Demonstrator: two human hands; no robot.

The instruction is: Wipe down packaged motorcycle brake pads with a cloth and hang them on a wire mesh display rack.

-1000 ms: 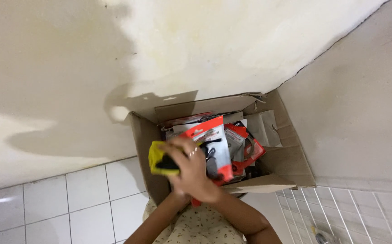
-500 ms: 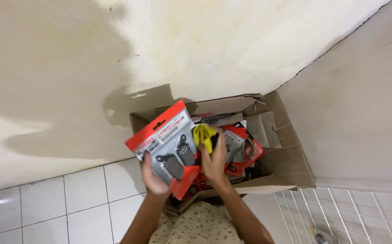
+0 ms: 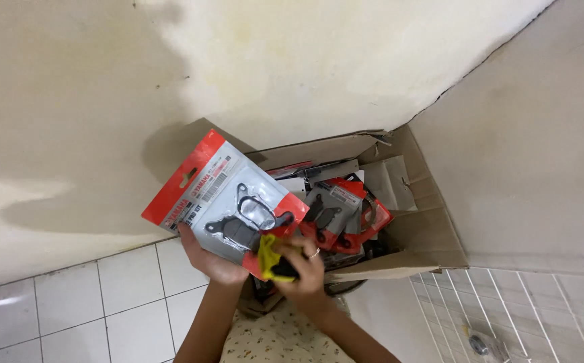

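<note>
Yellow cloth lowered onto red-edged packet, both hands closed

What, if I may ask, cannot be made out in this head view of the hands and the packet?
- Box bottom: the cardboard box is filled with red packets that cover it.
- Yellow cloth: the right hand covers part of it.
- Left hand: its fingers are behind the red-edged blister packet.
- Small metal object on the wire rack: too small.

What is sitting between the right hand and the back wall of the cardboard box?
In the head view, more red-edged packets lie between the right hand and the box's back wall.
</note>
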